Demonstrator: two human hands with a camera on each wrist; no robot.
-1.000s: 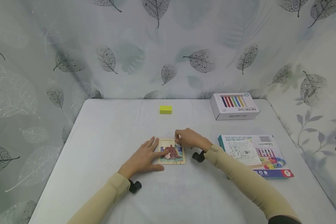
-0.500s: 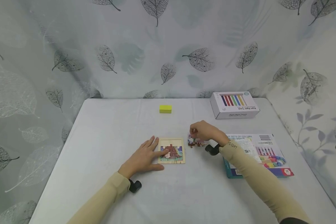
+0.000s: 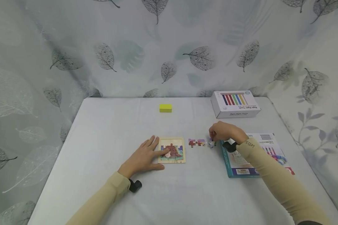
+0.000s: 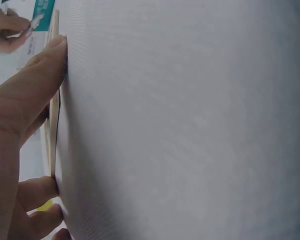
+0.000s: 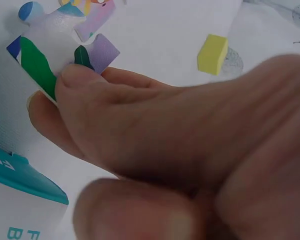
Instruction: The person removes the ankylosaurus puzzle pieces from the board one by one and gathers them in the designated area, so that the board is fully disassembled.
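Note:
My left hand (image 3: 146,156) lies spread at the left side of a small square jigsaw puzzle (image 3: 174,158) in a pale wooden frame. Its index finger rests on the picture, which shows a brown shape. From the left wrist view, the thumb and other fingers press close along the edge of the frame (image 4: 54,135). To the right, my right hand (image 3: 226,131) pinches a jigsaw piece (image 5: 42,47) between thumb and index finger; the piece is white and lilac with green leaves. Just left of that hand, several loose jigsaw pieces (image 3: 196,142) lie in a row on the white tabletop.
A yellow block (image 3: 165,108) sits behind the puzzle. At the back right stands a white box (image 3: 238,109) with coloured columns printed on it. A flatter teal-edged box (image 3: 243,172) lies partly under my right forearm.
My right hand has moved rightward, from the puzzle's upper right corner past the loose pieces, which now show uncovered. The left hand has stayed in place.

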